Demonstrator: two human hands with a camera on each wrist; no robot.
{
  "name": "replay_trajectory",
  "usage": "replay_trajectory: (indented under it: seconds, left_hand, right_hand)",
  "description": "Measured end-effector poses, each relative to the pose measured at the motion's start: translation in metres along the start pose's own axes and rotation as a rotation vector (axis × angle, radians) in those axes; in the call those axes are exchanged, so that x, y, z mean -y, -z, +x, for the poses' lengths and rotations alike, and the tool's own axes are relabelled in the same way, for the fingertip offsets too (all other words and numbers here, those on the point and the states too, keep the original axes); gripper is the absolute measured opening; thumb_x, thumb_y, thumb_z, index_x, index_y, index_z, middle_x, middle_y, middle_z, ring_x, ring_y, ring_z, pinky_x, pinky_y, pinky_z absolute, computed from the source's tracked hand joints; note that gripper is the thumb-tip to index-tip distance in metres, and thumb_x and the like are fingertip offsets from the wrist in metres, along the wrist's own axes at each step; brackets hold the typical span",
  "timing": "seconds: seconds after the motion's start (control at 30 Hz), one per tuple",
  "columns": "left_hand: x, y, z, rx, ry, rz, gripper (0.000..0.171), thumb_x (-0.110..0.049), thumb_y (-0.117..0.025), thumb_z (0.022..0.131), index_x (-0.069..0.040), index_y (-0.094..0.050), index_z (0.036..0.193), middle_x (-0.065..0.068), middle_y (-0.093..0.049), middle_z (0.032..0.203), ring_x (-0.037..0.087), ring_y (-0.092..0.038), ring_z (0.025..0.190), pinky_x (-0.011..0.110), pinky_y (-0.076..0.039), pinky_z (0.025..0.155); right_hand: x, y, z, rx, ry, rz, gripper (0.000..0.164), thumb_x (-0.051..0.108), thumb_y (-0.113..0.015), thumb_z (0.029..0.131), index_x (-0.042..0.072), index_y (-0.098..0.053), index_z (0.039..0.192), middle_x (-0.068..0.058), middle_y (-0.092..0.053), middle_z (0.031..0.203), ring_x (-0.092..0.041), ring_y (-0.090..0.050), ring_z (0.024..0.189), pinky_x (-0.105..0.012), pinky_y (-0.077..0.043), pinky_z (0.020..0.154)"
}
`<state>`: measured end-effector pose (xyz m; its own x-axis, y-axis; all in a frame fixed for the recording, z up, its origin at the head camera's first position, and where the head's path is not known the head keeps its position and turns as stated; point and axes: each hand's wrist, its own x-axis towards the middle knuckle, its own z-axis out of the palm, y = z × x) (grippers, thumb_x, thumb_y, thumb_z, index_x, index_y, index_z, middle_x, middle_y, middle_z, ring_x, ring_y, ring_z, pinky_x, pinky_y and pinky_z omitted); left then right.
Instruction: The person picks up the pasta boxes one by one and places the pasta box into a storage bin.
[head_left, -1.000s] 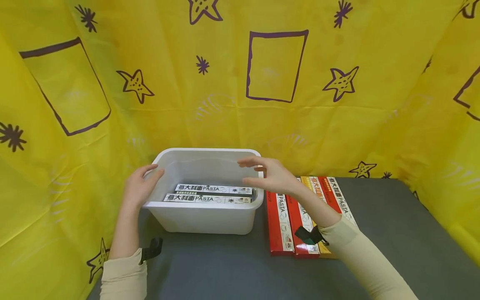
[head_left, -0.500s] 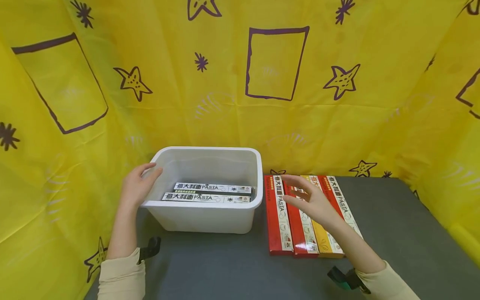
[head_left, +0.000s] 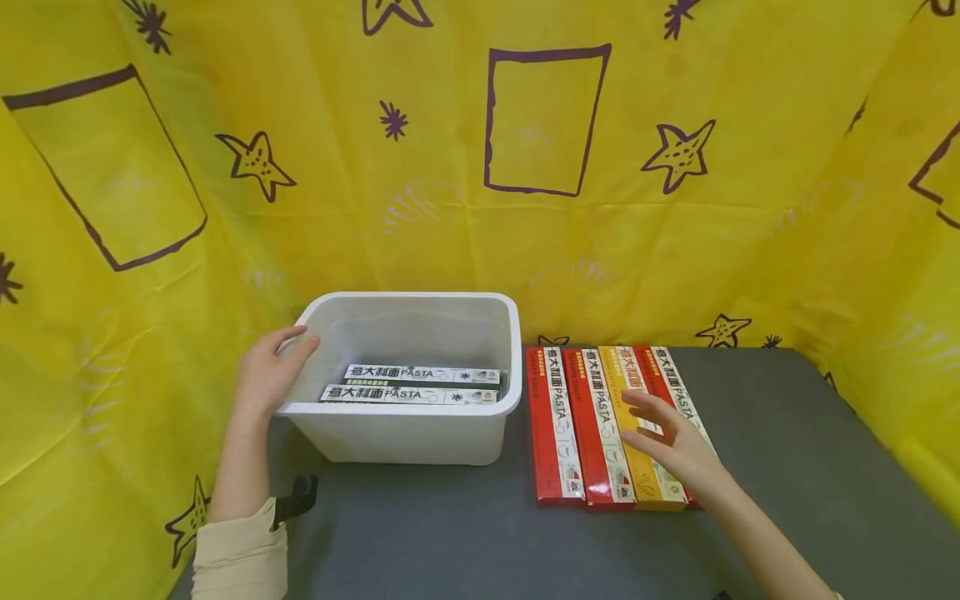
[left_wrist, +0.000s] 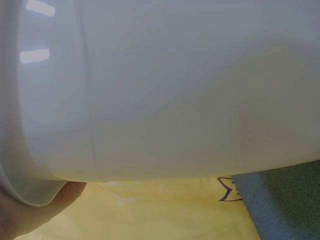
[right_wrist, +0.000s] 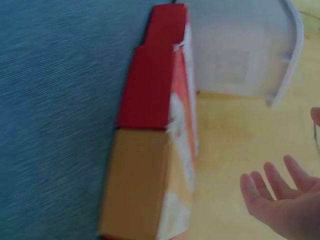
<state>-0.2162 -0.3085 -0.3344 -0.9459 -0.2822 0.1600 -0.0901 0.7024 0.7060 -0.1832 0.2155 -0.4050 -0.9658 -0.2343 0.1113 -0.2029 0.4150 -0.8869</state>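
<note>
My left hand (head_left: 262, 375) is gripping the white plastic bin (head_left: 405, 437), where two long white-sided pasta boxes (head_left: 408, 394) are already lying. Right of the bin, three long red cardboard boxes (head_left: 592, 450) and a yellow one (head_left: 645, 479) are seemingly remaining, my relaxed, unladen right hand (head_left: 675, 442) hovering above.

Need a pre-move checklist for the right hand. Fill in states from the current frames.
1. Bin upright on the table: ok.
2. Left hand on the bin: ok, gripping its left rim.
3. Right hand free: ok, holding nothing.
4. Yellow box gripped: not ok, the right wrist view shows the right hand apart from it.
5. Boxes on the table lined up: ok, the yellow box and three red boxes lie side by side, right of the bin.
6. Nothing under the two white-edged boxes in the bin: cannot tell, the floor beneath them is hidden.
</note>
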Motion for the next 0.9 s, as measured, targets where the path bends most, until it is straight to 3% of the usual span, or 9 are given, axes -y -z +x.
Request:
replay_trajectory:
  seconds: [0.2, 0.37, 0.5, 0.6, 0.73, 0.9]
  left_hand:
    - [0.000, 0.001, -0.001, 0.002, 0.011, 0.008, 0.067, -0.052, -0.050, 0.097, -0.002, -0.048, 0.142, 0.027, -0.040, 0.146, 0.047, -0.034, 0.134, 0.062, -0.027, 0.107]
    - [0.000, 0.001, 0.000, 0.001, 0.000, 0.016, 0.068, -0.053, -0.049, 0.097, -0.003, -0.048, 0.142, 0.027, -0.041, 0.146, 0.048, -0.034, 0.134, 0.063, -0.028, 0.106]
    - [0.000, 0.000, 0.000, 0.007, 0.006, 0.013, 0.068, -0.053, -0.049, 0.096, -0.003, -0.047, 0.143, 0.026, -0.040, 0.147, 0.048, -0.034, 0.134, 0.063, -0.027, 0.106]
    - [-0.001, 0.000, 0.000, 0.009, 0.009, 0.008, 0.069, -0.053, -0.049, 0.096, -0.003, -0.047, 0.143, 0.026, -0.040, 0.147, 0.047, -0.033, 0.135, 0.063, -0.027, 0.106]
    - [-0.001, 0.001, -0.001, 0.008, 0.009, 0.004, 0.068, -0.053, -0.050, 0.097, -0.003, -0.047, 0.143, 0.026, -0.040, 0.147, 0.047, -0.033, 0.135, 0.063, -0.027, 0.106]
    - [0.000, 0.000, -0.001, 0.006, 0.013, 0.003, 0.068, -0.053, -0.050, 0.096, -0.003, -0.047, 0.143, 0.026, -0.040, 0.147, 0.047, -0.034, 0.135, 0.063, -0.027, 0.106]
  right_hand:
    - [-0.020, 0.011, -0.014, -0.038, -0.074, -0.071, 0.061, 0.024, -0.067, 0.093, 0.008, -0.041, 0.146, -0.018, -0.045, 0.144, -0.037, -0.046, 0.126, -0.021, -0.046, 0.091]
    - [-0.033, 0.022, -0.024, -0.061, -0.142, -0.108, 0.067, 0.027, -0.068, 0.092, 0.007, -0.036, 0.148, -0.023, -0.041, 0.146, -0.042, -0.046, 0.127, -0.014, -0.043, 0.088]
    - [-0.040, 0.032, -0.032, -0.074, -0.211, -0.151, 0.072, 0.034, -0.066, 0.093, 0.007, -0.031, 0.150, -0.026, -0.035, 0.148, -0.048, -0.040, 0.129, -0.043, -0.044, 0.101]
    - [-0.045, 0.039, -0.035, -0.075, -0.263, -0.177, 0.077, 0.038, -0.065, 0.093, 0.007, -0.027, 0.151, -0.030, -0.030, 0.148, -0.056, -0.038, 0.128, -0.066, -0.038, 0.097]
    - [-0.052, 0.045, -0.039, -0.093, -0.259, -0.224, 0.081, 0.040, -0.065, 0.092, 0.004, -0.025, 0.152, -0.031, -0.029, 0.148, -0.058, -0.036, 0.127, -0.066, -0.040, 0.094]
    - [-0.063, 0.049, -0.041, -0.123, -0.196, -0.285, 0.079, 0.035, -0.069, 0.091, -0.002, -0.029, 0.148, -0.032, -0.033, 0.146, -0.053, -0.034, 0.128, -0.068, -0.034, 0.097]
